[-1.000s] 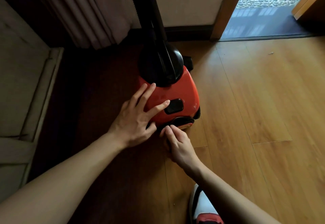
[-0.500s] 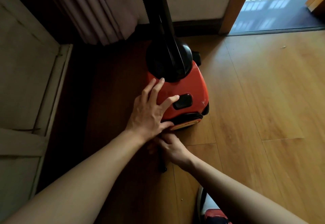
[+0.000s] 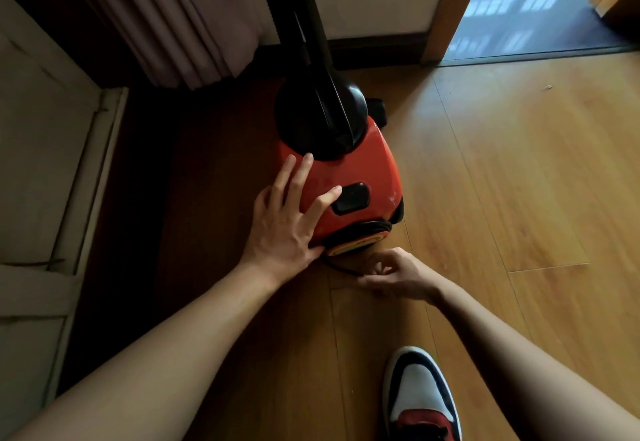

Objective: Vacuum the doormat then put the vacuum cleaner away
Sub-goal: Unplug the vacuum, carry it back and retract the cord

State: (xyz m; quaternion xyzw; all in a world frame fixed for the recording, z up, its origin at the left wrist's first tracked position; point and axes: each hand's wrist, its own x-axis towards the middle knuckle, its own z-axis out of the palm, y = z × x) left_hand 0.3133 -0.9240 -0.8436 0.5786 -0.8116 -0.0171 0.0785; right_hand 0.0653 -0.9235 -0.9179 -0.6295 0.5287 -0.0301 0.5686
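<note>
While the left hand [image 3: 282, 219] lies flat and spread wide on the red vacuum [image 3: 349, 181], fingers fanned over its rear left side, the right hand [image 3: 394, 276] sits just behind it near the floor [image 3: 519, 181], fingers curled and pinched on a thin black cord [image 3: 341, 267] coming out of the vacuum's back end. So that's two hands, one vacuum, one cord, one shoe [image 3: 420, 399]. Vacuum stands on the floor right in front of both hands, near a curtain [image 3: 173, 18].

The left hand [image 3: 282, 229] lies flat on the red vacuum [image 3: 349, 181]; the right hand [image 3: 394, 276] pinches its black cord [image 3: 341, 267] just above the floor [image 3: 502, 198].
</note>
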